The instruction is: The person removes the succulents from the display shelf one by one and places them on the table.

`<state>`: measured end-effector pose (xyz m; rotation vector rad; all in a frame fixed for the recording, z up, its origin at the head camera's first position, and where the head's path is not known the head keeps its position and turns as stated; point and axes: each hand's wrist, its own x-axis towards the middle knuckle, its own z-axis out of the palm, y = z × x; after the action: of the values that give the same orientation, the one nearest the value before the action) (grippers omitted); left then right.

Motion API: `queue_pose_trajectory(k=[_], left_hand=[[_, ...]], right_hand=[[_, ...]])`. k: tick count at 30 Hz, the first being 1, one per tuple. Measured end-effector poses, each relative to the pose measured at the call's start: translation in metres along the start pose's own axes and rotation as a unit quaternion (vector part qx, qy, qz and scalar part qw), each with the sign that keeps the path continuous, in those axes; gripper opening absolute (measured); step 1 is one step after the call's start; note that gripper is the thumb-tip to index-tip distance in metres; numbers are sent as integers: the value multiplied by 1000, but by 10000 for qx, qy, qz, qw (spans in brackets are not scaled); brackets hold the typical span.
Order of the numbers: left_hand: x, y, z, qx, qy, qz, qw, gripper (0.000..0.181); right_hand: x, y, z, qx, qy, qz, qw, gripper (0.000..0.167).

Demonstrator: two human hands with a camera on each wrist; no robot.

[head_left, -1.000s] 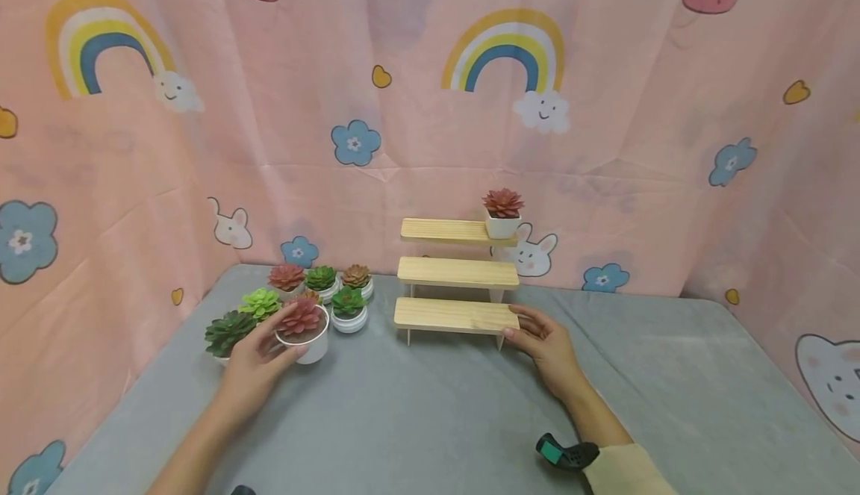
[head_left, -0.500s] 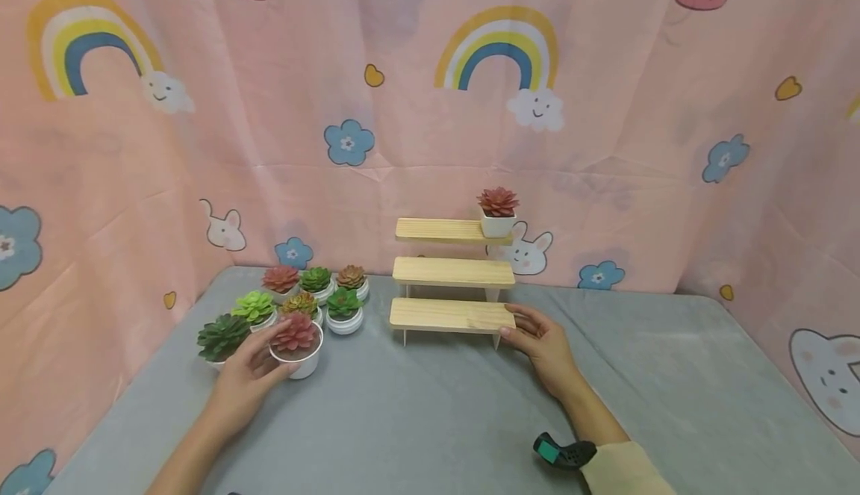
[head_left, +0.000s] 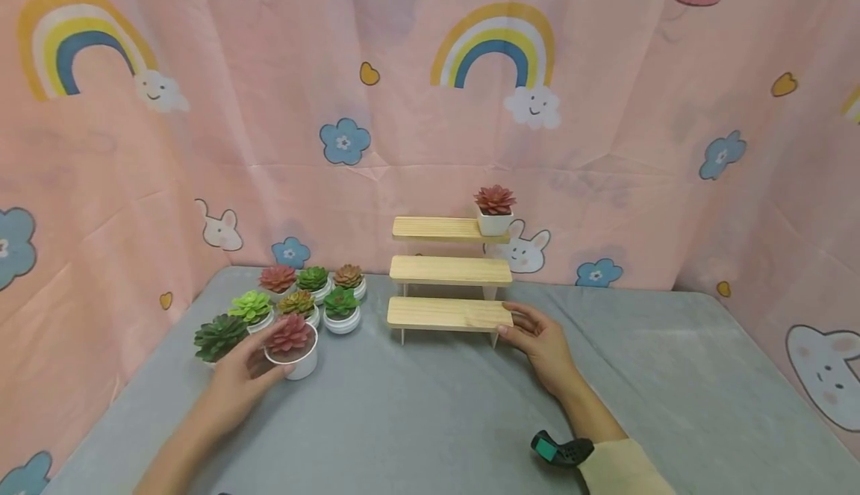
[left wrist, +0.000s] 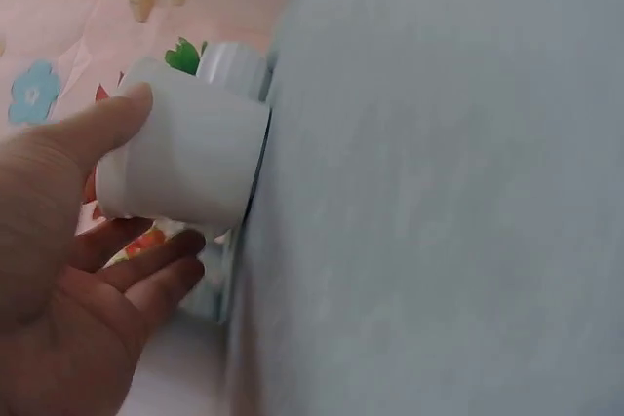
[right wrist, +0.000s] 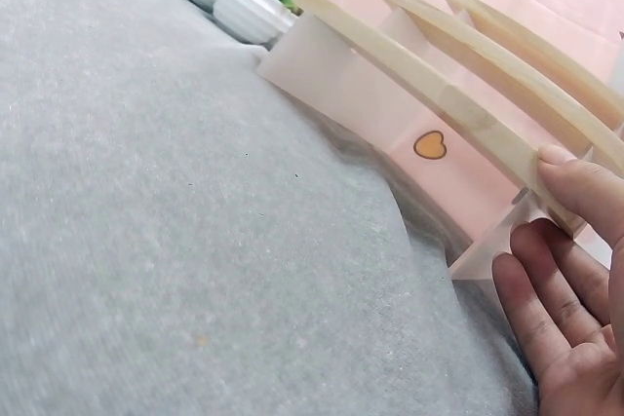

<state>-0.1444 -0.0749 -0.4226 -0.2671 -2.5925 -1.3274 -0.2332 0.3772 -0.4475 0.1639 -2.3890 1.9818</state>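
My left hand (head_left: 237, 381) grips a potted pink-red succulent (head_left: 290, 333), its thumb and fingers at the sides of the round white pot (left wrist: 190, 148). In the left wrist view the pot's base is at or very near the grey cloth. On the right end of the lowest step of a three-step wooden display stand (head_left: 443, 313), my right hand (head_left: 546, 349) pinches the edge; the right wrist view shows the thumb (right wrist: 570, 168) on the wood and other fingers below. A red succulent in a square white pot (head_left: 495, 222) stands at the top step's right end.
Several potted succulents cluster behind and left of my left hand, among them a dark green one (head_left: 220, 337), a bright green one (head_left: 251, 306) and a yellow-red one (head_left: 298, 302). A green one (head_left: 341, 308) stands nearest the stand. A printed pink curtain (head_left: 416, 151) hangs behind the cloth-covered table (head_left: 403, 420).
My left hand has brought the pink-red succulent slightly left and toward me, uncovering the yellow-red one behind it. The right hand keeps its place on the stand. The head view has shifted slightly.
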Motion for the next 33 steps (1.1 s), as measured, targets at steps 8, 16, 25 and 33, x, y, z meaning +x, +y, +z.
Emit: queue_pose_trajectory(k=[8, 16, 25, 33], left_hand=[[6, 25, -15, 862, -321, -58, 9957, 66], [19, 51, -26, 1420, -186, 208, 9895, 51], [43, 82, -25, 1642, -675, 523, 9827, 46], [76, 108, -14, 1811, -846, 915, 9755, 49]], right_hand=[[1, 1, 0, -22, -2, 6, 10000, 56], [0, 1, 0, 31, 2, -28, 10000, 54], [2, 0, 3, 90, 4, -22, 10000, 54], [1, 2, 2, 158, 31, 23, 9999, 54]])
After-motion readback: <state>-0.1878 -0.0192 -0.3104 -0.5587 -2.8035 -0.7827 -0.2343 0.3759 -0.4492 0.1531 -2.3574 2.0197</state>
